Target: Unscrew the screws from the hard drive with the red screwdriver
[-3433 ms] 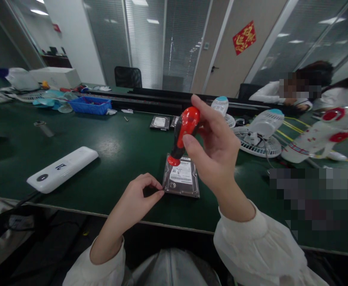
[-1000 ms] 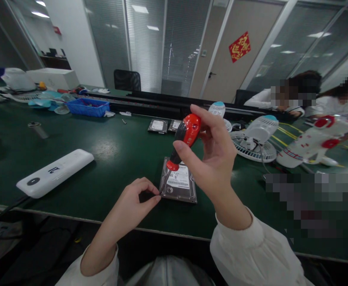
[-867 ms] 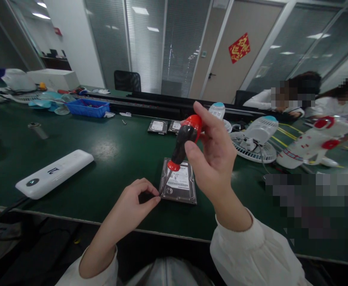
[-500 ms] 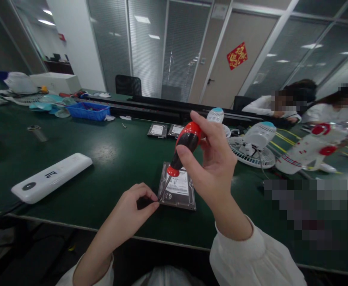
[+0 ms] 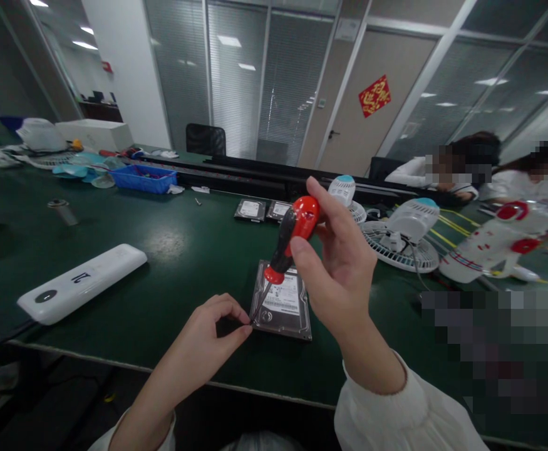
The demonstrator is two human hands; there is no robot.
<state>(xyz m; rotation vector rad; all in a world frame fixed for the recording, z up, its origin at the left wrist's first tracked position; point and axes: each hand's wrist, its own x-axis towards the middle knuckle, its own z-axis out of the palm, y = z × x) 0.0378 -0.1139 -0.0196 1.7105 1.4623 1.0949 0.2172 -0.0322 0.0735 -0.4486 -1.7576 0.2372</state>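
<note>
A: What's hard to make out around the hard drive (image 5: pixel 280 313)?
B: The screwdriver (image 5: pixel 290 241) tip. It is lost at the drive's near left corner, right by the fingertips of the left hand (image 5: pixel 215 329). The handle and the right hand (image 5: pixel 337 275) also cover part of the drive's label and its far right edge.
A: Anything cut off or blurred?
B: The white sleeves (image 5: pixel 405 401) run out of view on the near side of the drive. Well to its right, a pixelated patch hides whatever lies there. Beyond the drive are two other drives (image 5: pixel 250 210); the right one is partly behind the screwdriver.
A: How do the hands stand?
B: The right hand grips the handle above the drive, thumb against fingers. The left hand's thumb and forefinger nearly meet at that near left corner; I can't tell whether anything is between them.
A: And the directions?
B: The drive lies flat on the green table (image 5: pixel 198 250), label up, its long axis running away from the person. The screwdriver is tilted: its handle end is up and to the right, its thin shaft slanting down-left to the near left corner.
</note>
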